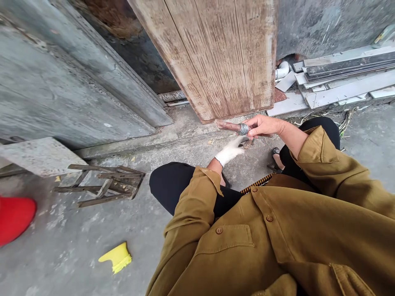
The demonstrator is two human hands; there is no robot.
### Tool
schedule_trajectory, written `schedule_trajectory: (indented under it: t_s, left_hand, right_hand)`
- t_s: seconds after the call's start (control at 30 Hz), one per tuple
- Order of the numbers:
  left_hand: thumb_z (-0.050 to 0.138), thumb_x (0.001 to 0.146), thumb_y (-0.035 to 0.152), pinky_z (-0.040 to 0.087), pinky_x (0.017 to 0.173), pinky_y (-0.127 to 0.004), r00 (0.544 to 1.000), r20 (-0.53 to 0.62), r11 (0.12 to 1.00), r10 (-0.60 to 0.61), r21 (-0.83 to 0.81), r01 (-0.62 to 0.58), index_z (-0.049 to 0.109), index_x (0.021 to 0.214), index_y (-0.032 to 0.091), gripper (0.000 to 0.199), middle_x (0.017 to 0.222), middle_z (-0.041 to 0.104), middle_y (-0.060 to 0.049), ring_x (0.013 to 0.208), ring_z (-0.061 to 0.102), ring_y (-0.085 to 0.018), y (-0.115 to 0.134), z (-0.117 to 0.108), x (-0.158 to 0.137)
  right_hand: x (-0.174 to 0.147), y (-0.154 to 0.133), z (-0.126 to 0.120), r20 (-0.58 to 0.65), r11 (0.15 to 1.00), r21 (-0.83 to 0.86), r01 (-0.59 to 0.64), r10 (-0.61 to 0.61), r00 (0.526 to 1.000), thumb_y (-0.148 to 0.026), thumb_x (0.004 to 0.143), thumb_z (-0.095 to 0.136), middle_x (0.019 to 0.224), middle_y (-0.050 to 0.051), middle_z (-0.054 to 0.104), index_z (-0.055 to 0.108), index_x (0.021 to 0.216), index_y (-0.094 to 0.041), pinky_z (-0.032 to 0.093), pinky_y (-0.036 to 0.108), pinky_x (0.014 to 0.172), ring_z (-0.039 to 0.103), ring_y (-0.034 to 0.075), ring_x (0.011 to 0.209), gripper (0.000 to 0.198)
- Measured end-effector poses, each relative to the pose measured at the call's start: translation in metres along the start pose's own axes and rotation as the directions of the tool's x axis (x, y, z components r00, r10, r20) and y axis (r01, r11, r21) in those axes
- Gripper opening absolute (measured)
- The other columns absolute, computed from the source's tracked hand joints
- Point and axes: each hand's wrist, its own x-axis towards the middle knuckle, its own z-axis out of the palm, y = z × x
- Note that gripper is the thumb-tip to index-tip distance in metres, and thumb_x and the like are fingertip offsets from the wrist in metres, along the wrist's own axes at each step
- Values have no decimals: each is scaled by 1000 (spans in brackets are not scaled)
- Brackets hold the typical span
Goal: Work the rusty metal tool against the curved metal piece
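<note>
Right hand (263, 125) closed around a wire-wrapped stick (231, 126) at two o'clock from centre, white-gloved left hand (231, 151) beside it at six, grip unclear, planked wooden panel (222, 57) at twelve

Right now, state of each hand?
Left hand: gloved, fingers partly hidden; grip can't be told.
Right hand: closed, holding the wire-wrapped stick.
</note>
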Motion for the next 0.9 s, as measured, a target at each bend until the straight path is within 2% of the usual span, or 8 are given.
schedule_trajectory:
  t_s: [0.07,0.23,0.47,0.53,0.6,0.73,0.8,0.9]
  left_hand:
    - [71,71,31,42,108,-47,999,34,996,-15,92,12,54,140,20,72,140,58,-12,128,54,-33,-4,3,1]
    - [79,68,45,42,108,-47,995,-87,985,39,169,-24,48,143,17,86,151,42,-17,135,46,-36,-5,15,0]
    - [78,70,41,47,99,-46,971,-216,950,-97,271,155,43,141,18,83,126,60,-13,115,59,-32,6,27,-8]
    - [76,71,35,48,98,-43,976,-211,977,-50,195,92,41,141,20,80,123,62,-11,111,60,-28,5,27,-9]
    - [74,72,29,47,99,-39,957,-288,996,38,88,-13,41,138,22,75,126,60,-10,111,60,-24,3,25,-8]
    - [76,72,29,46,100,-40,838,-543,996,59,-21,-84,49,118,22,54,116,62,-6,109,60,-23,0,20,-4]
    - [77,73,33,48,97,-39,838,-544,982,45,-128,-136,51,110,21,47,106,63,-5,102,62,-21,0,18,-3]
    - [77,74,37,52,93,-39,879,-475,909,42,-346,-231,55,112,19,48,103,65,-5,95,65,-20,6,16,-6]
  right_hand:
    - [-1,-3,3,-50,996,90,9,-4,999,-41,81,74,74,-1,60,69,95,-10,38,18,50,47,5,54,35]
    - [3,-7,9,-167,963,242,118,-78,983,-44,77,78,81,0,63,67,100,-9,34,16,44,49,4,53,43]
    - [9,-6,16,-139,933,305,191,-155,978,-46,77,80,83,2,64,66,97,-9,39,17,49,50,3,54,44]
    - [8,-7,15,-155,928,304,214,-174,972,-48,77,79,84,3,63,66,97,-9,38,17,49,49,3,54,46]
    - [6,-10,12,-197,922,304,240,-186,963,-50,75,80,83,3,62,65,97,-10,37,17,49,49,3,56,48]
    - [0,-18,3,-384,903,319,289,-156,910,-54,69,84,90,5,62,65,100,-14,38,16,50,55,8,72,54]
    - [-3,-22,-1,-460,895,326,303,-130,878,-54,66,85,93,5,62,64,101,-16,39,16,50,57,10,80,56]
    - [-7,-26,-7,-510,882,341,326,-118,852,-53,66,86,94,5,62,64,103,-16,39,16,49,57,10,81,56]
